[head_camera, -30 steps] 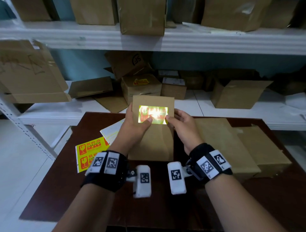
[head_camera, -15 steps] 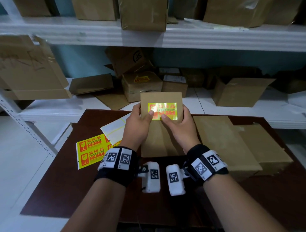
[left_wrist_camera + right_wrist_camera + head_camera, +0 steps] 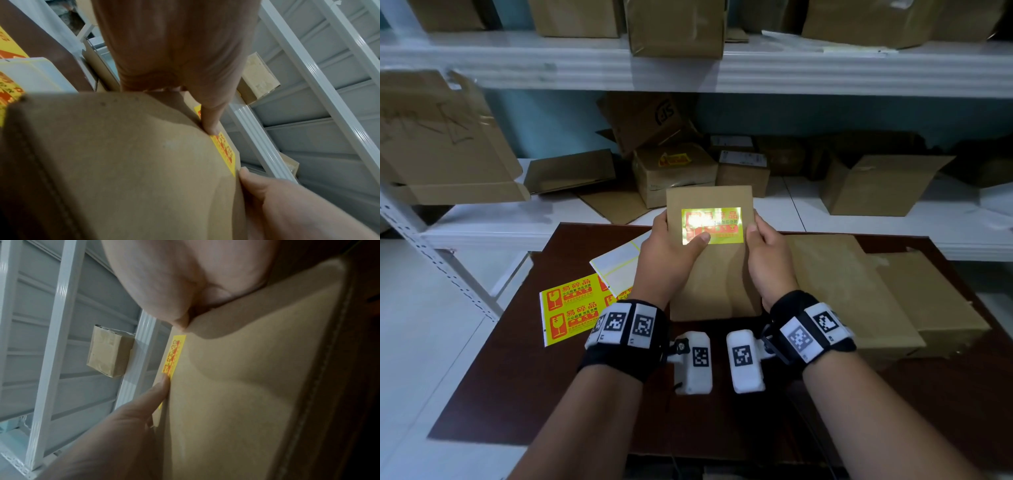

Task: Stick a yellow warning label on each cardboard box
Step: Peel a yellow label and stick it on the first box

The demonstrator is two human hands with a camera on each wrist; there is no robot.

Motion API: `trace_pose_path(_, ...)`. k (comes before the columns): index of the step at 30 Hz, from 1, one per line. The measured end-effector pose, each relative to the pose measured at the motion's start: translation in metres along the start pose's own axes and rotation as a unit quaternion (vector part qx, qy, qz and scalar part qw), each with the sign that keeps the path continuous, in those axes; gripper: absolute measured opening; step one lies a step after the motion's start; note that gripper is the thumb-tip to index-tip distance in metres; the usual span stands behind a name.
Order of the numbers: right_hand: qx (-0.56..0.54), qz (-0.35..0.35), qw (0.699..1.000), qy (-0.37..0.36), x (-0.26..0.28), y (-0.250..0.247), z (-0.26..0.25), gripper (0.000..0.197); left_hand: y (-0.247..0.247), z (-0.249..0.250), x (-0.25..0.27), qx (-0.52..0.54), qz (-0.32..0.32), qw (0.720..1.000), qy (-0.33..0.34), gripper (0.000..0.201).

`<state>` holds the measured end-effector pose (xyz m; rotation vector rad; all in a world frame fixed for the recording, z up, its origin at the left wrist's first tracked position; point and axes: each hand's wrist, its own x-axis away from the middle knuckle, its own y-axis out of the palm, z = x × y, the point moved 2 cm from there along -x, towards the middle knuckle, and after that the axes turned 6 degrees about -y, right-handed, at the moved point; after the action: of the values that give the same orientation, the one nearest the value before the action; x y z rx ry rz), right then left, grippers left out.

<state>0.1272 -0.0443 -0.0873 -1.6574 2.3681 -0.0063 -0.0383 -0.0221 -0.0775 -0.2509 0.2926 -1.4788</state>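
Observation:
A flat brown cardboard box is held tilted up over the dark table, its top face toward me. A yellow warning label with red print is stuck on its upper half. My left hand grips the box's left edge, thumb pressing the label's lower left corner. My right hand grips the right edge, thumb beside the label's right end. The left wrist view shows the left thumb on the label; the right wrist view shows the same label edge-on.
A sheet of yellow labels and a peeled white backing sheet lie on the table's left. Two flat cardboard boxes lie on the right. White shelves behind hold several cardboard boxes, one labelled.
Both hands raised the box further and shifted it right. My thumbs slid apart across the label; the right thumb left the label's face for the box's right edge.

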Motion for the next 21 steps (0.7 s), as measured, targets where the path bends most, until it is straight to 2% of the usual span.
trace_pose_path(3, 0.009, 0.001, 1.000, -0.021, 0.004, -0.001, -0.008, 0.036, -0.004, -0.001, -0.003, 0.021, -0.030, 0.999, 0.007, 0.044)
trace_pose_path(5, 0.031, 0.006, 0.999, -0.028, 0.006, 0.000, -0.008, 0.053, -0.006, -0.002, -0.004, 0.029, -0.042, 0.999, 0.007, 0.039)
trace_pose_path(7, 0.043, 0.012, 0.998, -0.036, 0.006, 0.000, -0.006, 0.059, -0.008, -0.001, -0.005, 0.033, -0.049, 0.998, 0.006, 0.037)
trace_pose_path(12, 0.020, -0.015, 0.999, -0.047, 0.001, 0.000, -0.003, 0.035, -0.010, 0.001, -0.004, 0.036, -0.072, 0.997, 0.000, 0.038)
trace_pose_path(16, 0.014, -0.028, 0.998, -0.047, 0.000, -0.001, -0.003, 0.036, -0.011, 0.003, 0.001, 0.045, -0.069, 0.997, 0.008, 0.045)
trace_pose_path(18, 0.012, -0.030, 0.998, -0.046, 0.000, -0.001, -0.003, 0.036, -0.012, 0.002, 0.000, 0.069, -0.090, 0.994, 0.002, 0.039)
trace_pose_path(21, 0.010, -0.033, 0.998, -0.045, 0.001, -0.001, -0.003, 0.037, -0.016, 0.003, -0.001, 0.101, -0.125, 0.987, -0.018, 0.047)
